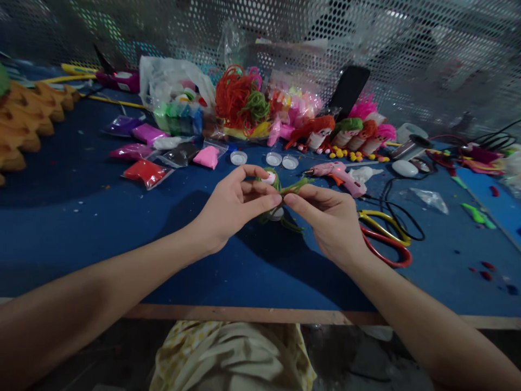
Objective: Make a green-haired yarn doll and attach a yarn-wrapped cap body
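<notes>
Both of my hands meet over the blue tabletop [211, 277], around a small doll [268, 177] with green yarn hair. My left hand [238, 203] is closed round the doll, its fingers curled over the pale body. Between the thumb and fingers of my right hand [331, 217] a bundle of green yarn [296, 186] is pinched, its loose ends pointing up and right. More green strands hang below my fingertips. Much of the doll is hidden behind my left fingers. Yellow-and-red-handled scissors [386, 234] lie just right of my right hand.
A pink glue gun [337, 171] with a black cord lies behind my right hand. Finished yarn-haired dolls [345, 133] stand farther back, near an orange yarn heap [234, 95]. Clay packets [146, 172] lie at left, white round caps [273, 158] in the middle, an egg tray [28, 119] far left.
</notes>
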Demonstrator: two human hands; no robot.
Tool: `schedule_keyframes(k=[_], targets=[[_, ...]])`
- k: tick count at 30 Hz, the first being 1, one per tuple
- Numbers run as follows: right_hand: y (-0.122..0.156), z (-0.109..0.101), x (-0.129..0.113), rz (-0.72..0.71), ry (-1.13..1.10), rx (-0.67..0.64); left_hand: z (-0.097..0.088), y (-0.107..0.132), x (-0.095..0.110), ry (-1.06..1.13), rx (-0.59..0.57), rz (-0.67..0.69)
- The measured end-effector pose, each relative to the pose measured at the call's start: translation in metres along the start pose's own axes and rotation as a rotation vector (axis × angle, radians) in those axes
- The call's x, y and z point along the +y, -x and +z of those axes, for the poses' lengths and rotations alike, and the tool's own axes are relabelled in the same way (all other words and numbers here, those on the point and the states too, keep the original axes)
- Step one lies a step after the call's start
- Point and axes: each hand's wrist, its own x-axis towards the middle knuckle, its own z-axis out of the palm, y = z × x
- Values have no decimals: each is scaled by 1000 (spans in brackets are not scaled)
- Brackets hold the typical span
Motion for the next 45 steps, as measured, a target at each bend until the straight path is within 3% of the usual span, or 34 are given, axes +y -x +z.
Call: schedule_keyframes(k=[6, 11, 14, 17, 19, 21, 23, 25, 27, 28, 30, 33, 38, 45], targets=[[-2, 1, -2, 56, -49, 30, 1, -4, 2, 13, 69, 60], [-6, 2, -3, 42, -97, 84, -15, -19, 0, -217, 253, 266], [-9, 2, -4, 23, -142, 98, -34, -31, 2, -474, 358, 332], [-11, 1, -6, 9, -191, 117, -51, -36, 6, -933, 338, 302], [-11, 1, -8, 9, -226, 126, -55, -35, 9, -1208, 310, 367], [-11, 1, -10, 15, -256, 113, -51, -30, 11, -1327, 341, 491], [-10, 1, -11, 21, -264, 89, -40, -22, 14, -1252, 289, 619], [-9, 1, -11, 33, -248, 62, -27, -14, 15, -1022, 95, 645], [-7, 1, -11, 51, -227, 15, -17, -7, 14, -719, -89, 460], [-6, 1, -10, 58, -223, -14, -13, -4, 13, -606, -127, 358], [-5, 2, -9, 63, -229, -57, -9, -1, 9, -481, -145, 208], [-5, 3, -6, 53, -231, -45, -7, 0, 5, -393, -133, 109], [-4, 2, -3, 32, -205, -18, -6, -1, 6, -336, -128, 89], [-2, 0, 0, -69, -125, -143, -3, 1, 4, -253, -113, 25]])
